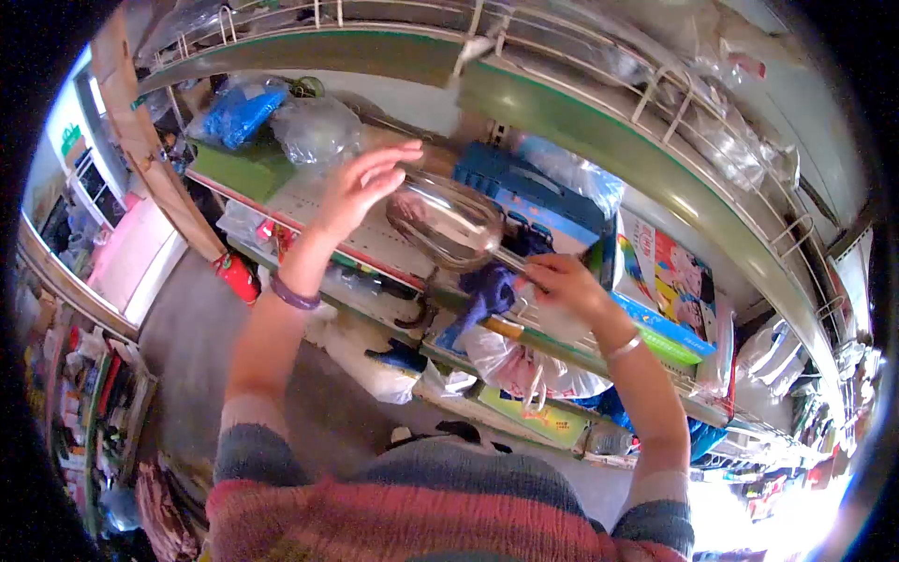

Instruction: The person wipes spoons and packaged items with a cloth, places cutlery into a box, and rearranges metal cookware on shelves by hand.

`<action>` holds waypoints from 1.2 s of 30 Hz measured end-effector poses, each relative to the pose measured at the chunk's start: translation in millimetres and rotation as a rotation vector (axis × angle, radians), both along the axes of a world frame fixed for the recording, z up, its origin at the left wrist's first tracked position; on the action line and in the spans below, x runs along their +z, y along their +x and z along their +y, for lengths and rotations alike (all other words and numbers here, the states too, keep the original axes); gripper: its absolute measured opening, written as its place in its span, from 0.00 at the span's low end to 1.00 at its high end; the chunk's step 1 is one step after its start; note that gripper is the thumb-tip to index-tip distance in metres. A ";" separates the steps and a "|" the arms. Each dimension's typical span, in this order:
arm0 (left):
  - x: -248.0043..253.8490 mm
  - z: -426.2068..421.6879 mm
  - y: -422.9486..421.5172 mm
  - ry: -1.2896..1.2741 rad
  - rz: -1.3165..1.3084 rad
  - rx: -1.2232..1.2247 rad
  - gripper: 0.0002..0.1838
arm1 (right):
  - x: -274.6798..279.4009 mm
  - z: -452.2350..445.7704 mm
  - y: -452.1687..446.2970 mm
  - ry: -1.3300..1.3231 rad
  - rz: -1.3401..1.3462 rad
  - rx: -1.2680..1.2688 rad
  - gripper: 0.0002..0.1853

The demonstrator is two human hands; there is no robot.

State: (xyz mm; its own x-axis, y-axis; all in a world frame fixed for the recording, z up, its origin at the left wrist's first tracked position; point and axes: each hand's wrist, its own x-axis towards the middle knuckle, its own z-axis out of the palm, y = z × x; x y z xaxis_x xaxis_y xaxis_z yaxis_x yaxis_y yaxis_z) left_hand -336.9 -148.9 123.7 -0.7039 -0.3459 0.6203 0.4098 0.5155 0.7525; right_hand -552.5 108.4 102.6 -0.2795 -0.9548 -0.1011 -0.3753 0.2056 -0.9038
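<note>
A shiny metal scoop or ladle (445, 220) hangs in the air over the shelf, tilted, with its handle toward the lower right. My right hand (567, 286) is closed round that handle. At the scoop's upper left end is my left hand (370, 183), its fingers stretched out; whether they touch the metal is hard to tell. Behind the scoop a dark blue box (534, 192) stands on the shelf, and a dark purple cloth (489, 288) lies below the handle.
Colourful boxes (665, 276) stand right of my right hand. Plastic bags (318, 129) and a blue bag (242, 114) lie on the shelf at the upper left. A wire-edged shelf (581, 103) overhangs. White bags (524, 365) hang below; a red item (236, 277) is left.
</note>
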 end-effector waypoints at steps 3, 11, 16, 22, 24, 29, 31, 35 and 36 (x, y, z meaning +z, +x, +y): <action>-51.4 -36.2 -0.2 -0.055 -0.158 0.307 0.20 | -30.5 -69.1 0.8 0.102 -0.013 0.061 0.15; -121.5 -81.5 -4.8 -0.338 -0.289 0.465 0.20 | -83.5 -154.5 9.6 0.053 -0.058 0.137 0.11; -107.7 -54.9 -7.5 -0.473 -0.220 0.449 0.17 | -73.6 -158.0 9.0 0.150 0.116 0.085 0.14; -38.7 27.7 -6.0 -0.740 0.012 0.432 0.14 | -22.3 -84.3 29.6 -0.120 1.022 0.304 0.20; 4.2 67.5 -6.1 -0.859 0.147 0.367 0.13 | 37.6 -24.7 40.8 -0.124 0.899 0.467 0.21; 93.2 140.6 -33.5 -1.021 0.431 0.262 0.15 | 173.2 109.9 26.1 -0.660 0.982 0.280 0.14; 135.8 168.4 -56.3 -1.052 0.534 0.198 0.17 | 217.0 153.2 8.1 -0.713 1.145 -0.030 0.12; 209.2 213.1 -105.8 -1.092 0.556 0.186 0.13 | 282.4 196.6 -48.3 -0.583 1.522 -0.416 0.14; 224.9 221.2 -121.9 -1.052 0.531 0.144 0.13 | 291.1 201.4 -68.0 -0.477 1.722 -0.436 0.18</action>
State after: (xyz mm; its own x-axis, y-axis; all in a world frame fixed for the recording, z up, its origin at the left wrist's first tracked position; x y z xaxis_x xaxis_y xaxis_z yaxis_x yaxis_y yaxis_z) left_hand -458.8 72.3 348.7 -0.2688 0.4538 0.8496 0.4303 0.8457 -0.3156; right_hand -620.5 309.8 393.7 0.0263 -0.6528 0.7571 -0.8346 0.4026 0.3760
